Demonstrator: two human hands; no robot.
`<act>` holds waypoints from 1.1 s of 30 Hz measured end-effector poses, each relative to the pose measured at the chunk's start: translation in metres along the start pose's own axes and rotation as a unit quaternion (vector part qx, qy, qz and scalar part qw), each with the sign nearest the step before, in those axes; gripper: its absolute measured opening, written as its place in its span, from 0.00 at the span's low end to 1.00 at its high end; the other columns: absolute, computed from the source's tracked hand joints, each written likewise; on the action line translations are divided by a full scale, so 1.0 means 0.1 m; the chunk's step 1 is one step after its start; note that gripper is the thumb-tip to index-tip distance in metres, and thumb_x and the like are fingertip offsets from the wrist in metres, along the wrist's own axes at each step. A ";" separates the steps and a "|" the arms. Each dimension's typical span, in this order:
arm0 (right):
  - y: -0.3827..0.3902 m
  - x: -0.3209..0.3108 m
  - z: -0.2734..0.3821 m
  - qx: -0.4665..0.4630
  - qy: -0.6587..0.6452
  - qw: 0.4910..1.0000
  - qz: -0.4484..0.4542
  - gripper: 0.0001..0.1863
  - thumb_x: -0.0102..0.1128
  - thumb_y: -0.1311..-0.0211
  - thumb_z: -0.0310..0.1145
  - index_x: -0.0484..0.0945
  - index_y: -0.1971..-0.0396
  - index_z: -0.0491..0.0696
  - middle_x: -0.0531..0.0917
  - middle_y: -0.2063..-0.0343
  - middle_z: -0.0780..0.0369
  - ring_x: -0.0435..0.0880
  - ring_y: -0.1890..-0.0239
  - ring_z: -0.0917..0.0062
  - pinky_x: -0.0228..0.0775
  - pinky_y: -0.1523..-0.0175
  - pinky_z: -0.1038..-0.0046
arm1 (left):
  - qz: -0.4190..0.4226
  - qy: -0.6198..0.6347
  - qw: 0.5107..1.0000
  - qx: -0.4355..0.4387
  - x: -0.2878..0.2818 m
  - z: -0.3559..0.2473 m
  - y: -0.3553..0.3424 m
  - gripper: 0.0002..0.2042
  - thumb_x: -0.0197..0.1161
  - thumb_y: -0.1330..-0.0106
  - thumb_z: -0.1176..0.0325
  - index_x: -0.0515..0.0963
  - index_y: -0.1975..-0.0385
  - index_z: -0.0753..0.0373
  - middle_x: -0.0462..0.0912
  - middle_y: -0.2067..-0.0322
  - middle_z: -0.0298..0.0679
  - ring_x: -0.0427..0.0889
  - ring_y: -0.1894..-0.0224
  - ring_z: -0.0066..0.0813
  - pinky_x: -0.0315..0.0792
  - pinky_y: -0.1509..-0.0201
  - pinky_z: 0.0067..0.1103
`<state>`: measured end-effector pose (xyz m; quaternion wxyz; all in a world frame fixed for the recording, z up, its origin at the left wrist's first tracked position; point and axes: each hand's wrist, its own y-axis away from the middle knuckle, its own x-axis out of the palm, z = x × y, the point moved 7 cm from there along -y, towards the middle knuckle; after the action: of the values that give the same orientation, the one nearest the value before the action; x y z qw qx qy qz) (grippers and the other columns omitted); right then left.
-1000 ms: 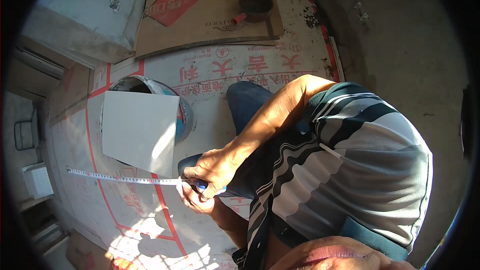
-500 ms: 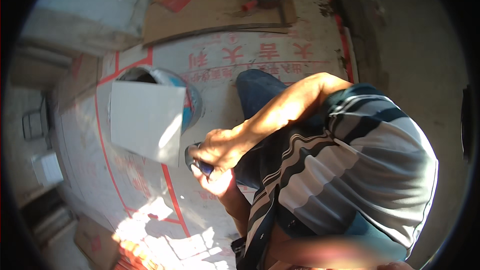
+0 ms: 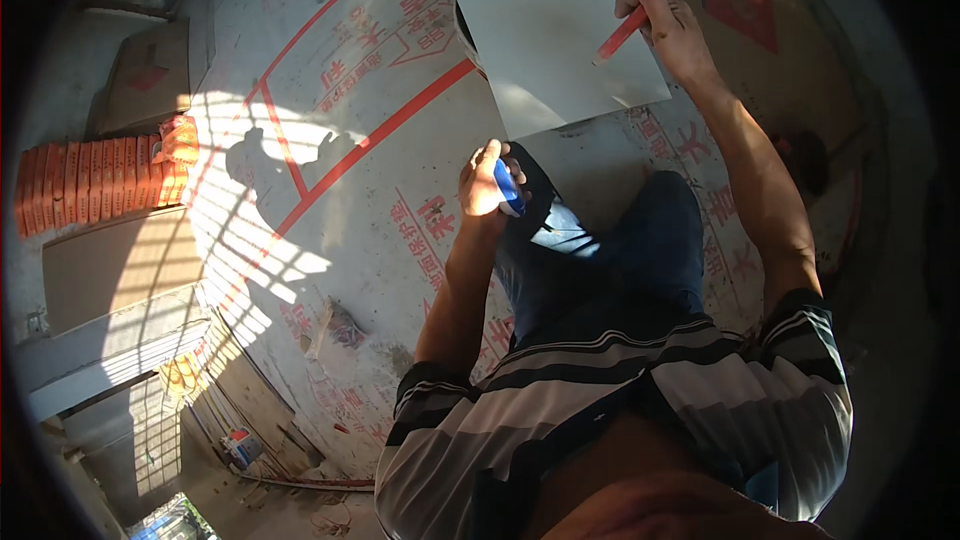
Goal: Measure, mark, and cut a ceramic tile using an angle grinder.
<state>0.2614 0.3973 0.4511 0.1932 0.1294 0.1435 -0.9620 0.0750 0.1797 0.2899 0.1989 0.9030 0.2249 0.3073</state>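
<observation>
- Gripping blue tape measure (image 3: 508, 188) is the left hand (image 3: 484, 183)
- Apart, right hand (image 3: 674, 37) is clasping red stick (image 3: 622, 37)
- Uneven pressing could be tipping the white board (image 3: 545, 40)

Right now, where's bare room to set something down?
The floor sheet is open between your left forearm and the orange packages, beyond the bag. The white board is bare on its left half. It's crowded at the board's right edge, where your right hand holds a red stick, and by its near-left corner, where your left hand grips a blue tool.
</observation>
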 end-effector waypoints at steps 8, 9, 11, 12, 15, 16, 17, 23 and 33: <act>-1.07 0.89 -0.68 0.103 -0.178 0.978 0.027 0.15 0.53 0.38 0.43 0.78 0.71 0.47 0.74 0.83 0.67 0.68 0.84 0.85 0.58 0.78 0.81 | -0.024 -0.049 0.996 0.076 0.18 0.02 -0.18 0.13 0.52 0.33 0.58 0.73 0.68 0.62 0.75 0.80 0.36 0.75 0.80 0.23 0.75 0.77 0.23; -1.20 1.02 -0.70 0.072 -0.173 0.982 0.036 0.12 0.57 0.40 0.41 0.78 0.71 0.47 0.75 0.82 0.67 0.70 0.83 0.86 0.60 0.78 0.80 | -0.024 -0.046 0.996 0.078 0.17 0.02 -0.19 0.13 0.52 0.33 0.58 0.73 0.68 0.62 0.75 0.80 0.36 0.75 0.80 0.23 0.75 0.77 0.23; -1.43 1.24 -0.77 0.040 -0.164 0.984 0.047 0.09 0.60 0.42 0.38 0.78 0.71 0.47 0.76 0.81 0.68 0.71 0.82 0.86 0.62 0.77 0.80 | -0.013 -0.080 0.993 0.088 0.18 0.01 -0.19 0.14 0.51 0.32 0.58 0.74 0.69 0.63 0.75 0.79 0.35 0.75 0.80 0.22 0.75 0.77 0.22; -1.53 1.36 -0.79 0.024 -0.135 0.989 0.054 0.08 0.60 0.43 0.37 0.78 0.72 0.48 0.76 0.81 0.68 0.72 0.82 0.86 0.63 0.77 0.81 | 0.003 -0.073 0.992 0.102 0.21 0.00 -0.19 0.14 0.51 0.32 0.58 0.74 0.69 0.63 0.75 0.79 0.35 0.75 0.80 0.22 0.75 0.77 0.22; -1.73 1.59 -0.88 0.023 -0.081 0.994 0.073 0.07 0.60 0.45 0.35 0.78 0.72 0.48 0.77 0.82 0.68 0.72 0.82 0.86 0.65 0.76 0.81 | -0.038 -0.081 0.990 0.112 0.15 0.00 -0.18 0.16 0.50 0.32 0.58 0.75 0.73 0.65 0.72 0.82 0.34 0.71 0.83 0.18 0.71 0.81 0.18; -1.78 1.66 -0.92 0.037 -0.057 0.994 0.089 0.06 0.60 0.45 0.34 0.78 0.73 0.47 0.77 0.82 0.67 0.72 0.82 0.86 0.65 0.76 0.82 | -0.033 -0.090 0.989 0.108 0.16 0.01 -0.18 0.15 0.50 0.32 0.58 0.75 0.71 0.64 0.73 0.80 0.34 0.73 0.81 0.19 0.73 0.79 0.19; -1.82 1.70 -0.95 0.041 -0.052 0.994 0.083 0.06 0.60 0.45 0.34 0.78 0.73 0.47 0.77 0.82 0.67 0.72 0.82 0.86 0.65 0.76 0.82 | -0.025 -0.096 0.990 0.104 0.17 0.01 -0.17 0.15 0.49 0.31 0.58 0.75 0.69 0.63 0.74 0.79 0.34 0.75 0.78 0.20 0.75 0.77 0.20; -2.07 1.95 -1.19 0.090 -0.266 0.949 0.144 0.03 0.58 0.45 0.26 0.77 0.77 0.44 0.77 0.81 0.66 0.74 0.78 0.82 0.65 0.74 0.78 | -0.014 -0.105 0.991 0.083 0.18 0.01 -0.16 0.15 0.49 0.31 0.57 0.74 0.68 0.64 0.75 0.78 0.34 0.75 0.77 0.19 0.75 0.76 0.19; -2.20 2.01 -1.24 0.056 -0.179 0.966 0.179 0.03 0.59 0.45 0.24 0.78 0.74 0.40 0.81 0.78 0.63 0.78 0.75 0.81 0.69 0.71 0.80 | -0.014 -0.073 0.992 0.103 0.19 0.01 -0.16 0.16 0.48 0.30 0.59 0.75 0.71 0.65 0.74 0.81 0.34 0.73 0.83 0.18 0.70 0.79 0.16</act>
<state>0.0162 0.5650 0.3248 0.3769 -0.0107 0.0271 -0.9258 0.0851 0.2028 0.2899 0.1252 0.9354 0.2528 0.2132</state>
